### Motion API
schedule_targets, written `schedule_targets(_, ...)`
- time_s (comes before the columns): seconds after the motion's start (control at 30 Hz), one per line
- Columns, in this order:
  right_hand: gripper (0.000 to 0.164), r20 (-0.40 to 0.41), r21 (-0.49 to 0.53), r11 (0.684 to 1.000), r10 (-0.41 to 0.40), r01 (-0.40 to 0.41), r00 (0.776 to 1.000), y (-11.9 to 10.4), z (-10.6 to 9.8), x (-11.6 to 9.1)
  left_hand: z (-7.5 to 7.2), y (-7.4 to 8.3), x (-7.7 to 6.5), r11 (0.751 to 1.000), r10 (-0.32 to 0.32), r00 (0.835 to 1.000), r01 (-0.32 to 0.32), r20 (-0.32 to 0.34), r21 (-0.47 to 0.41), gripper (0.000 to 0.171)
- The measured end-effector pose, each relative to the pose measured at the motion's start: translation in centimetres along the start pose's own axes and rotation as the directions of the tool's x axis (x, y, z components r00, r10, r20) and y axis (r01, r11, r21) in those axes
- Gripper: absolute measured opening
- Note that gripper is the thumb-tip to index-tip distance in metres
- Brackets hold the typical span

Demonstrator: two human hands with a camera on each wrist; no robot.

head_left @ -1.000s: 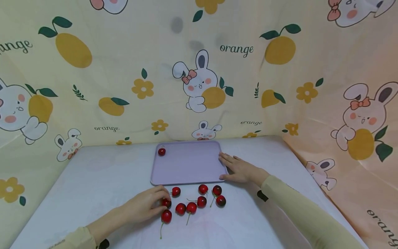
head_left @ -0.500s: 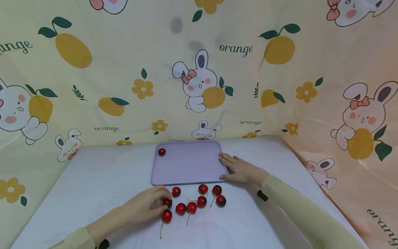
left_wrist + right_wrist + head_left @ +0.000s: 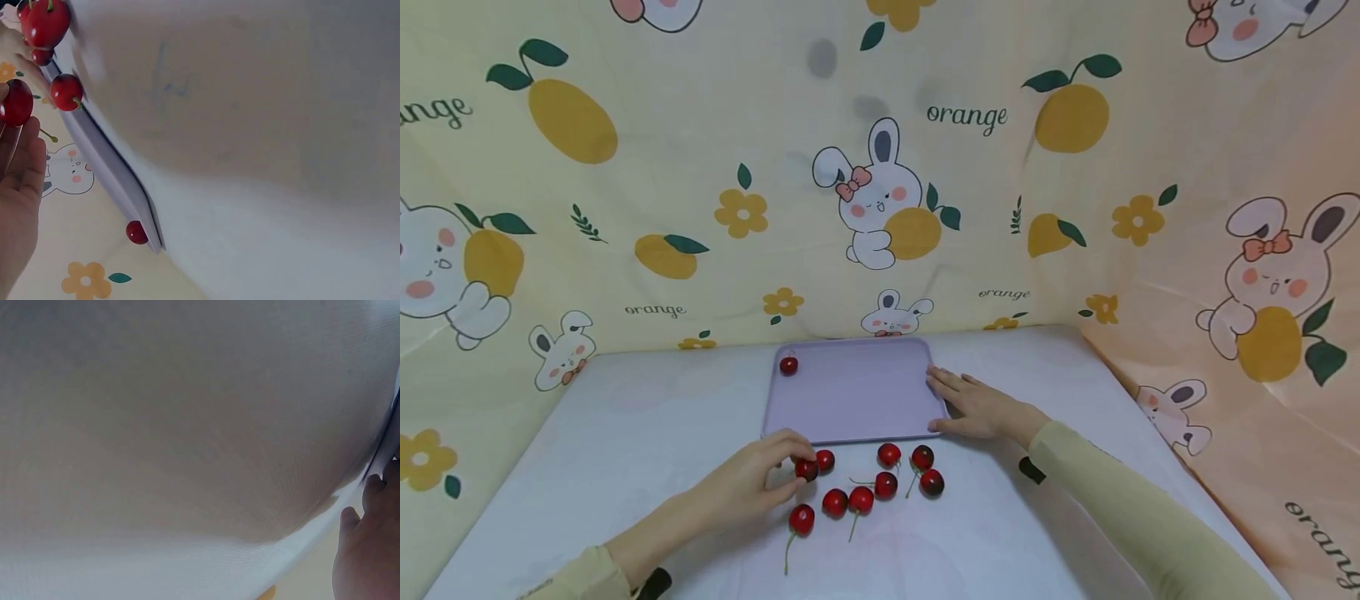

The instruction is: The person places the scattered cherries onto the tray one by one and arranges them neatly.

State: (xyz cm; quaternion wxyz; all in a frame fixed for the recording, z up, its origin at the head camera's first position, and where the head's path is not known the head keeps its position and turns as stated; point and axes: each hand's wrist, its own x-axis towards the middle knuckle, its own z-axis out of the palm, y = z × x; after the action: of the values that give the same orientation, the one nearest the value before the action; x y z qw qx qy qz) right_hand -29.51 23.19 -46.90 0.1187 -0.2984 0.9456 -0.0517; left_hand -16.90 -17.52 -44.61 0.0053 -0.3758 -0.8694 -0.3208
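My left hand [image 3: 748,477] pinches a dark red cherry [image 3: 807,471] between thumb and fingertips, in front of a lilac tray [image 3: 857,400]. In the left wrist view this cherry [image 3: 17,103] shows against the fingers, a green stem beside it. Just past it, close to the tray's front edge, sits another cherry [image 3: 825,460]. One cherry [image 3: 788,366] lies in the tray's far left corner. With fingers straight, my right hand [image 3: 981,408] rests at the tray's right edge; its fingertips [image 3: 375,481] are partly cut off in the right wrist view.
Several loose cherries [image 3: 861,500] with stems lie on the white table [image 3: 685,408] in front of the tray. A stemmed cherry [image 3: 801,520] is nearest, just right of the left hand. A patterned cloth [image 3: 745,125] hangs behind the table and along its sides.
My left hand has moved slightly away from me toward the tray, carrying the pinched cherry off its spot beside the nearest stemmed one. The right hand stays at the tray's edge.
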Motion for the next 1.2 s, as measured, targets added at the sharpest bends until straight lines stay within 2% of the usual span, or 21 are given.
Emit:
schedule_targets(0.13,0.097,-0.004,-0.004,1.0,-0.003,0.003,1.0,0.0,0.1,0.0,-0.1,-0.3,0.5,0.999,0.047,0.997,-0.046,-0.057,0.022,0.031)
schedule_targets(0.33,0.097,-0.008,0.009,1.0,-0.007,0.007,1.0,0.0,0.1,-0.1,-0.3,-0.9,1.6,0.996,0.093,0.99,-0.091,-0.105,0.021,0.034)
schedule_targets(0.6,0.097,0.002,0.002,1.0,0.001,-0.001,1.0,0.2,0.3,0.0,-0.5,-2.1,3.0,0.987,0.16,0.967,-0.153,-0.196,0.051,0.033)
schedule_targets(0.7,0.099,0.005,-0.002,1.0,0.005,-0.005,1.0,0.3,0.6,0.2,-0.5,-2.5,3.4,0.99,0.138,0.968,-0.131,-0.21,0.051,0.033)
schedule_targets(0.87,0.099,-0.005,0.003,1.0,0.004,-0.004,1.0,0.4,0.7,0.2,-0.9,-3.1,4.1,0.999,0.05,0.978,-0.047,-0.204,0.018,0.035)
schedule_targets(1.2,0.097,-0.001,0.004,1.0,-0.002,0.002,1.0,0.1,0.4,0.1,-1.6,-4.9,5.5,0.999,0.041,0.97,-0.036,-0.238,0.022,0.036)
